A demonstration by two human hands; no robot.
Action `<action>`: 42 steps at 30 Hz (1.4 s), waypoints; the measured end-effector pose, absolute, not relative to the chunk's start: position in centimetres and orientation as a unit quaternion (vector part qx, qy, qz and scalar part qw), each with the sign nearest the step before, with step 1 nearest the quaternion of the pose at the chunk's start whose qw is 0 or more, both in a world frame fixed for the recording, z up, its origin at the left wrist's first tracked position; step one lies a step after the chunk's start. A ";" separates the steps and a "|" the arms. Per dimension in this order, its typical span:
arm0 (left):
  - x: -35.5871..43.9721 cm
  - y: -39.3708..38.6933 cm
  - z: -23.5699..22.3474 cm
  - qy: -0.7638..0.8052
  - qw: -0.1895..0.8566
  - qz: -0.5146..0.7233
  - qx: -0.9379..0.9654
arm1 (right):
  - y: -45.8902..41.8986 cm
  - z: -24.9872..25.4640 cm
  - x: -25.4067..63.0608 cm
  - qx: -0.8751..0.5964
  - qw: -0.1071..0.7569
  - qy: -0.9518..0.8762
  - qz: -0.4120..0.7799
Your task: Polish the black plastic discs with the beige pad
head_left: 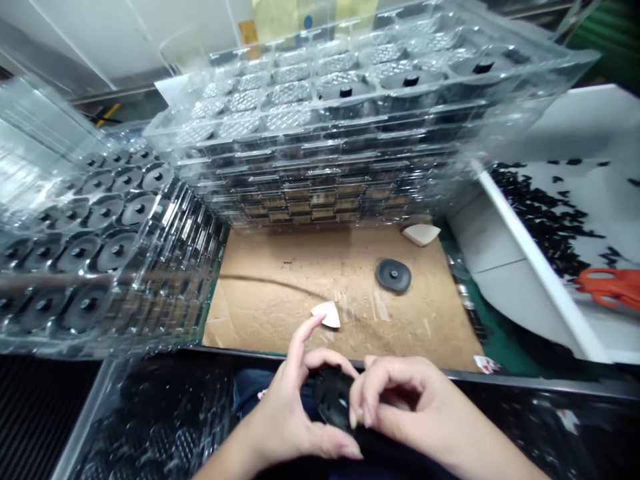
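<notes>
Near the front edge of the cardboard, my left hand [295, 400] grips a black oval plastic part [333, 399] between thumb and fingers, its index finger raised. The fingertips of my right hand [395, 400] are pinched together against the right side of that part. Whatever lies between them, if anything, is hidden. Just beyond my left index finger lies a small white wedge-shaped piece [329, 313]. Farther right, a dark oval part with a central stub [393, 275] rests on the cardboard [280, 267].
A tall stack of clear plastic trays [310, 143] stands at the back, some pockets holding black parts. Another filled tray stack [115, 250] is on the left. On the right, a white bin [525, 247] holds small black pieces and orange-handled scissors [613, 287]. A second white wedge [421, 233] lies behind.
</notes>
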State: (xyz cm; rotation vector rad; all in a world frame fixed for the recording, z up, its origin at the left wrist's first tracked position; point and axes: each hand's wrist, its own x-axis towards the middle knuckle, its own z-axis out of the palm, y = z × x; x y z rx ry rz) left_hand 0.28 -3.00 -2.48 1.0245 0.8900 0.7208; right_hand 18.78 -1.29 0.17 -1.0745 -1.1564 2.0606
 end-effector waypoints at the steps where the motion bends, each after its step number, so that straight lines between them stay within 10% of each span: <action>1: 0.3 -2.9 -2.5 0.403 0.716 0.324 0.468 | -1.7 -0.2 18.9 -0.410 0.283 -0.422 0.757; 10: 1.4 -1.9 -3.1 0.409 0.738 0.285 0.455 | -3.4 -1.1 21.5 -0.483 0.384 -0.593 0.517; 22: 4.2 -1.9 -3.8 0.458 0.752 0.300 0.366 | -2.4 -4.4 20.2 -0.490 0.371 -0.344 0.710; 42: 7.2 -1.2 -3.4 0.495 0.656 0.227 0.523 | -3.2 -5.3 24.5 -0.503 0.416 -0.401 0.643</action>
